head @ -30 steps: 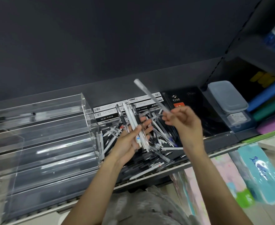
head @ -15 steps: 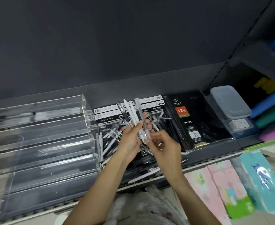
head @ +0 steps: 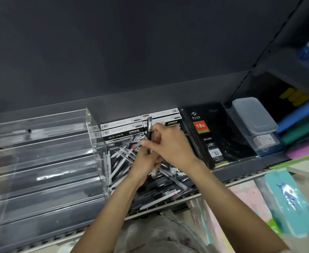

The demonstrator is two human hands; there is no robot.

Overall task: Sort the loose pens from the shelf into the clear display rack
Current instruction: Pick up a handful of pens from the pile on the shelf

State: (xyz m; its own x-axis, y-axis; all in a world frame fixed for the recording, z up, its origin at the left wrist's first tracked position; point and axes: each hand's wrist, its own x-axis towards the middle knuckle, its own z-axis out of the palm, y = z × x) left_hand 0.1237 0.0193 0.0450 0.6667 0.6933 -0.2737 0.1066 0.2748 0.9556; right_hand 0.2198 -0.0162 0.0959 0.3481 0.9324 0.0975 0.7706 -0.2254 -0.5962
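- The two hands meet over the heap of loose pens [head: 146, 172] on the shelf [head: 241, 172], the right hand [head: 170, 145] lying over and partly covering the left hand [head: 146, 159].
- The right hand's fingers curl round a dark pen [head: 149, 130], which stands nearly upright, its upper end rising above the knuckles in front of the white boxes.
- The left hand is below it, fingers curled; pale pen ends [head: 154, 173] show under its palm, so it appears to grip a small bunch, though the right hand hides most of that hold.
- The heap lies criss-cross on the shelf, white and black barrels mixed, between the rack and the diary.
- The clear display rack [head: 40, 161] stands just left of the heap, its stepped troughs running sideways; one dark pen [head: 13, 133] lies in an upper trough, near the back.
- Behind the heap are stacked white pen boxes [head: 121, 127] with barcodes.
- To the right lies a black wrapped diary [head: 215, 136] marked "18K", then a lidded plastic container [head: 254, 115].
- Coloured packets [head: 292, 201] hang below the shelf edge at the right.
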